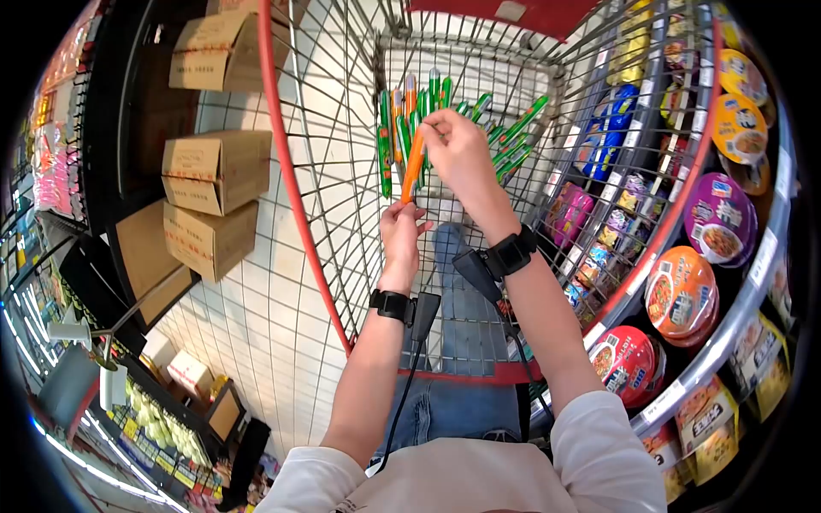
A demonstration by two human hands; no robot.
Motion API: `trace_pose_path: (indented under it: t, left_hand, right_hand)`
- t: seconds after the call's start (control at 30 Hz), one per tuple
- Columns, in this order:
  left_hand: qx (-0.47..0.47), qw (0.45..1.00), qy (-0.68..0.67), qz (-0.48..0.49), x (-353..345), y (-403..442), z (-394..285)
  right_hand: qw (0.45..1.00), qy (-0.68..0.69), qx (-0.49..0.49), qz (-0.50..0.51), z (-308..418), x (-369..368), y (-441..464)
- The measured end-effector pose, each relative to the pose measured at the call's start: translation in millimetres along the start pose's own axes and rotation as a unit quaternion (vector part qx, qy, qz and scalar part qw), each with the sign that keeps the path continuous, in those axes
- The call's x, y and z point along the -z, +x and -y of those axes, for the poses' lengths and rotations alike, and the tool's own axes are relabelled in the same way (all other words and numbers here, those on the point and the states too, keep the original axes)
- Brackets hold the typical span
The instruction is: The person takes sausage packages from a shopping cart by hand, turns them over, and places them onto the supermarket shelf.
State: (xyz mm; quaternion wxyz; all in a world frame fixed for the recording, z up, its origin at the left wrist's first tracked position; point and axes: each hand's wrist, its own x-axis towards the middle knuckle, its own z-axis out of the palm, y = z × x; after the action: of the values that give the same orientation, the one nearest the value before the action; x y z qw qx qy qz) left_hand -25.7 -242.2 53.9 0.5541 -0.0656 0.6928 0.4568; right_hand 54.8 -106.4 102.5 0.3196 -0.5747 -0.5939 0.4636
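A slim orange stick-shaped packet [414,168] is held at a slant over the shopping cart [282,141]. My right hand [458,152] pinches its upper end, and my left hand [402,229] has its fingers closed on the lower end. Beneath and beyond it, several green stick-shaped packets [384,150] and a few orange ones lie in the cart's wire basket. More green packets [522,120] rest at angles on the right side of the basket. What is inside the wrappers cannot be made out.
Cardboard boxes [209,235] are stacked left of the cart. Along the right runs a shelf [757,269] with instant noodle bowls [682,295] and bagged snacks [611,128] close to the cart's red rim. Cables hang from both wrist straps [511,252].
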Motion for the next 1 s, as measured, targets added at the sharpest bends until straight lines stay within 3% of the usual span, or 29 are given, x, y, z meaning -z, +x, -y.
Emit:
trace_pose_path:
  t: [0.23,0.43,0.47,0.53,0.6,0.87,0.97,1.0]
  left_hand:
    - [-0.076,0.996,0.019,0.034,-22.9,-75.8,-37.2]
    - [-0.096,0.973,0.027,0.210,-33.9,-140.5,-71.7]
    - [-0.105,0.965,0.039,0.236,-33.6,-149.7,-78.2]
    - [-0.122,0.954,0.046,0.271,-32.2,-176.7,-93.8]
    - [-0.139,0.939,0.059,0.308,-23.8,-201.4,-110.0]
    - [-0.226,0.868,0.099,0.430,50.7,-252.4,-142.8]
    - [-0.243,0.845,0.086,0.468,84.3,-274.3,-157.6]
    - [-0.255,0.828,0.101,0.489,93.4,-281.7,-167.9]
  right_hand:
    - [0.997,-0.018,-0.027,-0.069,90.5,88.5,-34.7]
    - [0.984,0.008,-0.040,-0.173,186.0,155.4,-95.5]
    - [0.983,0.029,0.030,-0.177,182.9,164.5,-103.0]
    - [0.974,0.032,0.046,-0.219,210.2,176.6,-126.9]
    - [0.968,0.034,0.020,-0.249,232.8,181.8,-150.1]
    - [0.927,-0.060,0.086,-0.360,313.7,154.1,-241.9]
    - [0.914,-0.068,0.115,-0.382,349.3,134.6,-282.3]
    - [0.919,-0.011,0.096,-0.383,365.5,126.3,-296.2]
